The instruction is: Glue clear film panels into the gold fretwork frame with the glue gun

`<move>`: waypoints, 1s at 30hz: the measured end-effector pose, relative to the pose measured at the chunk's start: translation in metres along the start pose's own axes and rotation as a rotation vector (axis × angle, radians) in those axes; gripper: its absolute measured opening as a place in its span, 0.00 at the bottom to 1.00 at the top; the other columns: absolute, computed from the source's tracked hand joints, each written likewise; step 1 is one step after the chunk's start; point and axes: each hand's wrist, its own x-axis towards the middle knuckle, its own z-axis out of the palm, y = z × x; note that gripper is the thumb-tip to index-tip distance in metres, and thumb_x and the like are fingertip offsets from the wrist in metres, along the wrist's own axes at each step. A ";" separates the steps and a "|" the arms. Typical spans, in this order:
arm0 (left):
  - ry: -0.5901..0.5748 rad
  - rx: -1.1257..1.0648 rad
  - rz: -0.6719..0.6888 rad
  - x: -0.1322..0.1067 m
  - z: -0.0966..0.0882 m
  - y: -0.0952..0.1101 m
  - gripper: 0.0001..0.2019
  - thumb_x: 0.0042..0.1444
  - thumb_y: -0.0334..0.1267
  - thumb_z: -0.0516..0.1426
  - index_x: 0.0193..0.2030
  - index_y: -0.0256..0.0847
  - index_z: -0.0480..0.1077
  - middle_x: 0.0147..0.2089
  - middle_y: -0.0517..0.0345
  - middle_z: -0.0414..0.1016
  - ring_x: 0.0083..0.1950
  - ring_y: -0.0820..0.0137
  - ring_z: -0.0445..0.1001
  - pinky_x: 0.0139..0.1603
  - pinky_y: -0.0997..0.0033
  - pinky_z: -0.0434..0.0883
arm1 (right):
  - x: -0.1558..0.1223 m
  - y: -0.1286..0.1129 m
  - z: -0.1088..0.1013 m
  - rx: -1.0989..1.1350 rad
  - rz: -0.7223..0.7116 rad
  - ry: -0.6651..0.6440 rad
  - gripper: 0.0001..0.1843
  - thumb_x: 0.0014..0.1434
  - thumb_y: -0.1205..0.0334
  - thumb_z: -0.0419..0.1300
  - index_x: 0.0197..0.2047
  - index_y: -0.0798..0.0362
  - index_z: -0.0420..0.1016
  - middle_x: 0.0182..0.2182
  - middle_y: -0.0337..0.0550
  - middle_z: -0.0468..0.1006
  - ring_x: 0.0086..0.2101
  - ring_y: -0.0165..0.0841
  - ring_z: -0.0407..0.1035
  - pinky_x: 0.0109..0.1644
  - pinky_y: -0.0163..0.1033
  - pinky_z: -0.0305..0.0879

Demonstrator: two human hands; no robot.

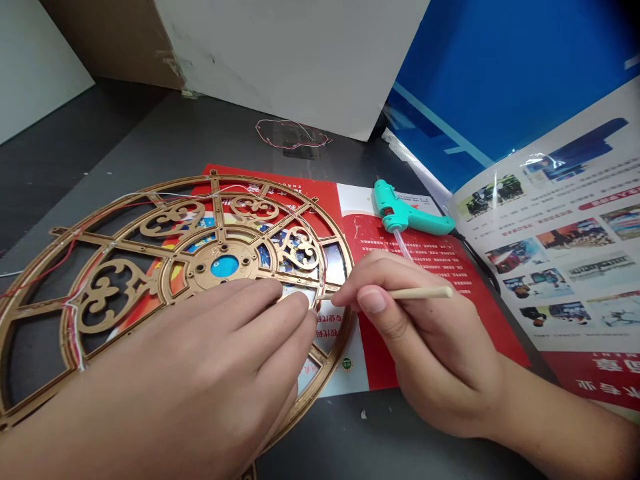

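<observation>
A gold openwork wheel frame (173, 248) with scrolled ornaments lies on printed sheets. Red and white wires (73, 303) run along its rings. My left hand (210, 373) reaches over the frame from the lower left, fingers pressed together and curled at an inner ring near the wires. What its fingertips hold, if anything, is hidden. My right hand (425, 340) pinches a thin pale wooden stick (420, 293) between thumb and fingers. The stick's working tip points left to the ring beside my left fingertips; whether it touches the wires I cannot tell.
A turquoise hot glue gun (405, 210) with a clear glue stick lies just beyond my right hand. Behind the frame, a loose thin red-and-white wire loop (295, 133) rests on the dark table (150, 133). A printed brochure (565, 233) stands at right; white panels (290, 53) rise behind.
</observation>
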 end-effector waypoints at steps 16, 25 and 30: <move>0.049 -0.008 0.021 -0.002 0.004 -0.004 0.22 0.74 0.41 0.67 0.72 0.43 0.80 0.63 0.46 0.91 0.74 0.44 0.85 0.65 0.38 0.83 | 0.000 0.003 0.000 -0.013 -0.070 -0.003 0.13 0.88 0.68 0.66 0.46 0.46 0.79 0.39 0.42 0.85 0.40 0.39 0.82 0.45 0.44 0.80; 0.065 -0.013 0.013 -0.004 0.010 -0.003 0.25 0.75 0.40 0.65 0.75 0.41 0.78 0.68 0.43 0.90 0.74 0.42 0.85 0.66 0.37 0.78 | 0.003 -0.001 -0.003 -0.008 -0.050 0.040 0.15 0.91 0.65 0.64 0.46 0.45 0.79 0.37 0.41 0.85 0.38 0.39 0.81 0.43 0.45 0.79; 0.036 0.034 0.026 0.000 -0.001 -0.002 0.21 0.76 0.39 0.64 0.73 0.43 0.75 0.67 0.46 0.91 0.70 0.47 0.85 0.59 0.40 0.76 | 0.003 -0.003 -0.003 -0.029 -0.013 0.072 0.18 0.94 0.63 0.60 0.45 0.45 0.76 0.35 0.40 0.83 0.35 0.35 0.78 0.39 0.43 0.76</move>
